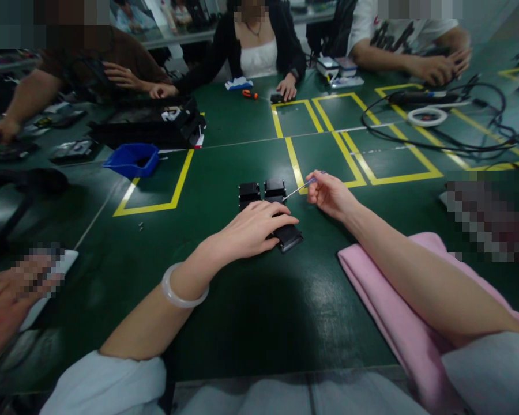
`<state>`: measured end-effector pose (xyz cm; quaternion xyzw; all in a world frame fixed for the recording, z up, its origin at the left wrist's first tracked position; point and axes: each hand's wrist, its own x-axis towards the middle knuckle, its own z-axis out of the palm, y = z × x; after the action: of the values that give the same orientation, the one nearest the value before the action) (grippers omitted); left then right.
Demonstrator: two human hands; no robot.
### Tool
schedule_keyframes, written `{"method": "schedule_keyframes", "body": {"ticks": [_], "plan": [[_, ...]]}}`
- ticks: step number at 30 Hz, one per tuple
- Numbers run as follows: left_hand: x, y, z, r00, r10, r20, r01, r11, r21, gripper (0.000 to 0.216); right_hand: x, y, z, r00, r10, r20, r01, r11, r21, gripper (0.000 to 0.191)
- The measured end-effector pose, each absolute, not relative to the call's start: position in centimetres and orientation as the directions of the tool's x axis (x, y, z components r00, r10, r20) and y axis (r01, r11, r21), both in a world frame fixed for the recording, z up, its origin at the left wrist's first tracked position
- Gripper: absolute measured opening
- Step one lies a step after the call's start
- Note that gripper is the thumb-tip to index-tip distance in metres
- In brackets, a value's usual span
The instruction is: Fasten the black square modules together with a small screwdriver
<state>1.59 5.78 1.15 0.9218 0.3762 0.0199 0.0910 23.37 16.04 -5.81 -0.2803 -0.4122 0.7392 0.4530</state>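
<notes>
My right hand [331, 195] pinches a thin screwdriver [298, 189] with a purplish handle. Its metal shaft slants down to the left, and the tip ends at the black blocks near my left fingers; whether it touches a screw is too small to tell. My left hand [259, 227] is laid over a black plastic block [289, 237], gripping it against the table with thumb and fingers; part of the block is hidden. Just beyond stand two more black blocks, one on the left [249, 191] and one on the right [275, 187], with small shiny metal bits at their sides.
A pink cloth [372, 276] lies under my right forearm. Tiny metal pieces [140, 226] lie left of my hands. Beyond are a blue bin [134, 160], a black tray [147, 124], an orange-handled screwdriver [249, 94] and coiled cables [432, 138]. Co-workers sit opposite; another person's hand [8, 300] is at left.
</notes>
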Motion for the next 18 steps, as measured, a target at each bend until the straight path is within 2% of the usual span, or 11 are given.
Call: {"method": "schedule_keyframes", "body": {"ticks": [6, 9, 13, 18], "plan": [[2.7, 6.2, 1.8, 0.82, 0.566, -0.084, 0.567, -0.787, 0.242, 0.041, 23.4, 16.1, -5.7, -0.427, 0.903, -0.051, -0.455, -0.263, -0.851, 0.027], [3.6, 6.2, 1.8, 0.789, 0.607, -0.095, 0.614, -0.77, 0.174, 0.033, 23.5, 16.2, -5.7, -0.42, 0.906, -0.051, -0.469, -0.265, -0.843, 0.025], [4.5, 6.0, 1.7, 0.718, 0.689, -0.104, 0.695, -0.717, 0.051, 0.034, 23.6, 16.4, -5.9, -0.408, 0.911, -0.052, -0.483, -0.264, -0.835, 0.023], [4.0, 6.3, 2.2, 0.741, 0.665, -0.093, 0.671, -0.737, 0.082, 0.036, 23.6, 16.5, -5.9, -0.396, 0.917, -0.057, -0.49, -0.263, -0.831, 0.022]]}}
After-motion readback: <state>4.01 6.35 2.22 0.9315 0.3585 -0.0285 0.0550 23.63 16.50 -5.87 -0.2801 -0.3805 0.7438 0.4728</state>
